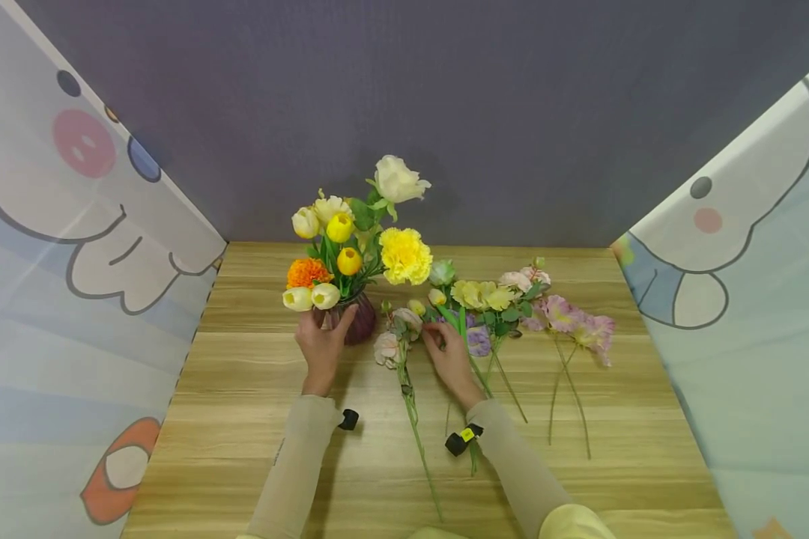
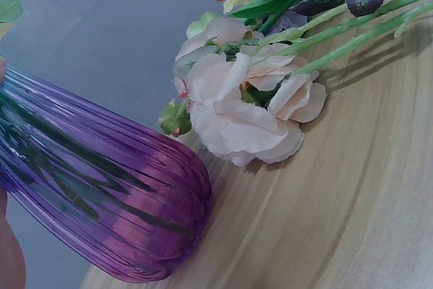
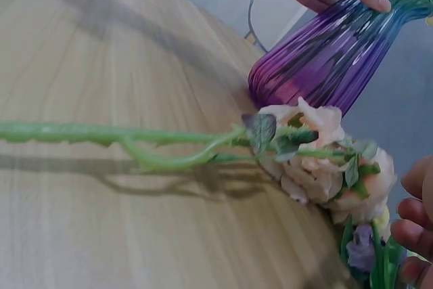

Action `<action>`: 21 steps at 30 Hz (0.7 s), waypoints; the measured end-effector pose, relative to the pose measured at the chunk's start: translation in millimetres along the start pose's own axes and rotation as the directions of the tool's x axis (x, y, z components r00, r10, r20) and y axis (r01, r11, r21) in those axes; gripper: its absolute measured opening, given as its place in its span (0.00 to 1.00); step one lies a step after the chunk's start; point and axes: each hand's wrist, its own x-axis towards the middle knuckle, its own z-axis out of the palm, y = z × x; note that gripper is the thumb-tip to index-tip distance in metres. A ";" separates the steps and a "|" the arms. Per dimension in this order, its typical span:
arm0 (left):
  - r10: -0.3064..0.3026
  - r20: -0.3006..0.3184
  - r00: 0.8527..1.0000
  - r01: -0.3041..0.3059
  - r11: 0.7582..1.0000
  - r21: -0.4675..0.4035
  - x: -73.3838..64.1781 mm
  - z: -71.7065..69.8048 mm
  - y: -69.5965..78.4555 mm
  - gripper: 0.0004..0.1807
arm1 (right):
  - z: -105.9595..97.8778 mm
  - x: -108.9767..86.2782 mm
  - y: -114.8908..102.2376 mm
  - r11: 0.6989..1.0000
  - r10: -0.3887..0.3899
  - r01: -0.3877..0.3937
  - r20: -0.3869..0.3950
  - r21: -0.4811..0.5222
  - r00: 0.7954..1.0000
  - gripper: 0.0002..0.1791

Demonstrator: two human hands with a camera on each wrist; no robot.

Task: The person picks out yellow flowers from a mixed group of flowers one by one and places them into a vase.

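Note:
In the head view my left hand [image 1: 322, 346] grips the neck of a ribbed purple glass vase [image 1: 362, 323], thumb on the near side. The vase holds white and yellow tulips [image 1: 348, 261], an orange carnation [image 1: 308, 273], a yellow carnation [image 1: 405, 256] and a tall white rose [image 1: 399, 180]. My right hand [image 1: 450, 359] is bent over the loose flowers, fingertips close below a pale yellow tulip bud [image 1: 416, 307]. The right wrist view shows its fingers [image 3: 414, 235] loosely bent, no stem visible between them. A pale pink rose spray [image 2: 243, 109] lies between vase and right hand.
To the right lie a pale yellow flower spray [image 1: 482, 295], purple blooms [image 1: 478, 340], pink roses [image 1: 526, 279] and mauve flowers [image 1: 576, 322] with stems toward me. A dark wall [image 1: 512, 135] backs the wooden table [image 1: 243, 449]; printed cartoon panels [image 1: 728, 374] flank it.

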 end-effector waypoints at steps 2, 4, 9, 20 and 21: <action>0.004 0.000 1.000 -0.004 1.000 -0.004 -0.1 0.0 -0.6 0.35 | -0.9 -2.0 2.3 1.000 0.021 -0.021 -0.003 -0.001 1.000 0.08; 0.005 -0.002 1.000 -0.005 1.000 -0.008 -0.4 0.0 -1.0 0.35 | -2.1 -3.8 3.6 0.999 0.041 -0.041 -0.007 -0.003 0.999 0.08; -0.001 -0.003 1.000 0.001 1.000 -0.013 -1.2 0.0 -2.3 0.35 | -4.5 -7.2 7.8 0.996 0.077 -0.078 -0.023 -0.032 0.997 0.07; 0.001 -0.002 1.000 -0.001 1.000 -0.018 -1.4 0.0 -1.9 0.34 | -8.3 -13.5 14.2 0.990 0.106 -0.112 -0.070 -0.088 0.992 0.08; 0.001 -0.001 1.000 -0.001 1.000 -0.016 -1.3 -0.1 -1.6 0.34 | -8.3 -13.8 14.4 0.989 0.103 -0.110 -0.074 -0.098 0.992 0.08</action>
